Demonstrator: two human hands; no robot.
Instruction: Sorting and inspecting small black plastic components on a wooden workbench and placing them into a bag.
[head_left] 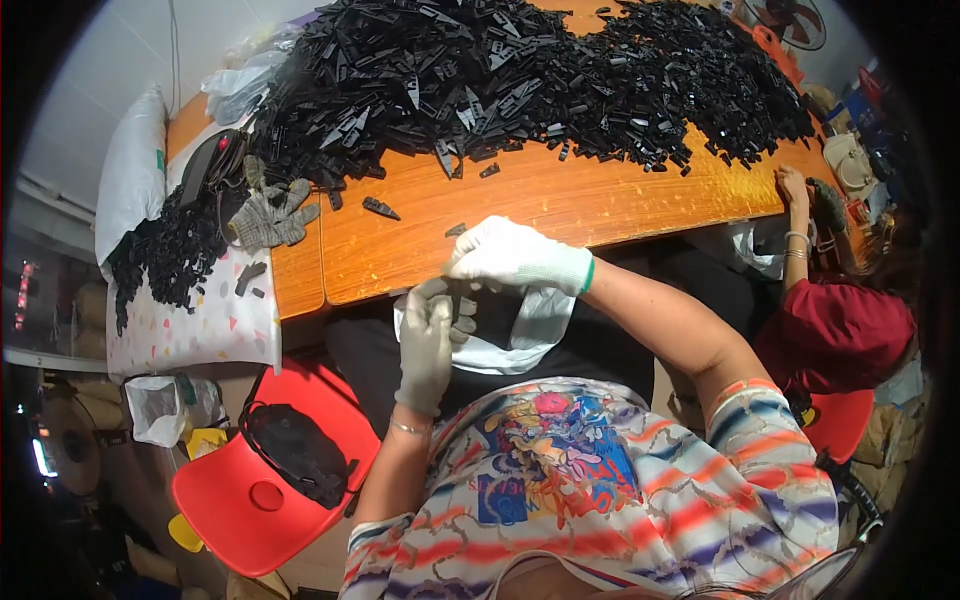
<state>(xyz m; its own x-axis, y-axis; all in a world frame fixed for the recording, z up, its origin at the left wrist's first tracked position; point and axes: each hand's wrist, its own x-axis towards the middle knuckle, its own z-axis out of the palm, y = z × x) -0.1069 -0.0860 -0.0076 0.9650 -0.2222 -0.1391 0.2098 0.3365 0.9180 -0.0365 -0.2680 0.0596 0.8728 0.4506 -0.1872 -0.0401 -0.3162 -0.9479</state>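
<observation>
My left hand (428,345), in a grey glove, is raised in front of the table edge with its fingers curled round a small dark plastic piece (458,297). From the right, my right hand (515,257) in a white glove with a green cuff reaches over, fingertips pinched together at the top of that piece. The fingers hide most of it. Below both hands a white plastic bag (530,345) hangs open over my lap. Close by on the wooden table (560,205) lie a small dark piece (456,230) and a longer black clip-like piece (380,208).
A large heap of black plastic pieces (420,70) covers the table's far side. Grey knitted gloves (272,215) and a smaller black pile (165,250) lie left. A red chair (250,510) holding a black bag (297,455) stands left. A co-worker in a dark red top (845,335) sits right.
</observation>
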